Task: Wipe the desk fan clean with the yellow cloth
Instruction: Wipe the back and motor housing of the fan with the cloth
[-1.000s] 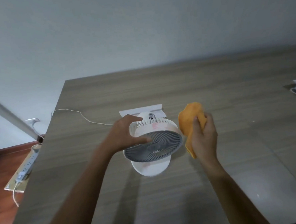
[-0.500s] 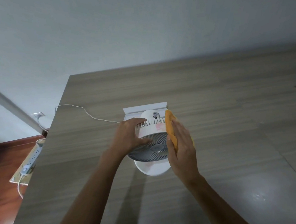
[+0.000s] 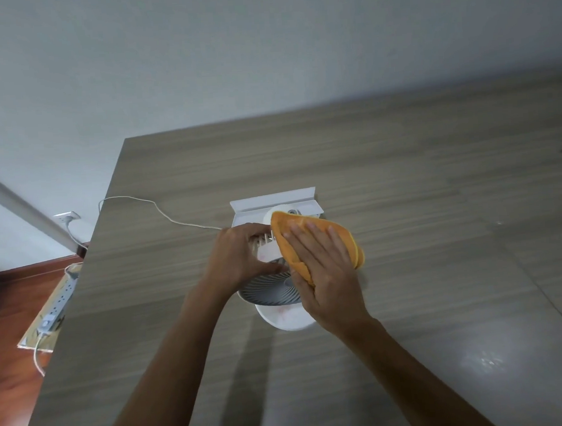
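A fan (image 3: 268,291) of white plastic, with a round grey ribbed grille and a smooth disc foot, stands on the wood-grain counter (image 3: 402,172). The left hand (image 3: 239,258) grips the fan's left rim, fingers curled over its slatted back and thumb on the grille. The right hand (image 3: 329,275) lies flat on a soft, folded yellow cloth (image 3: 307,229), fingers straight and slightly apart, pressing it onto the fan's upper right. A thin white cord (image 3: 161,211) trails left from behind the fan.

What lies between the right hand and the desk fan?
The yellow cloth: the right hand presses it with straight fingers onto the top of the desk fan, as the head view shows. The left hand grips the fan's other side.
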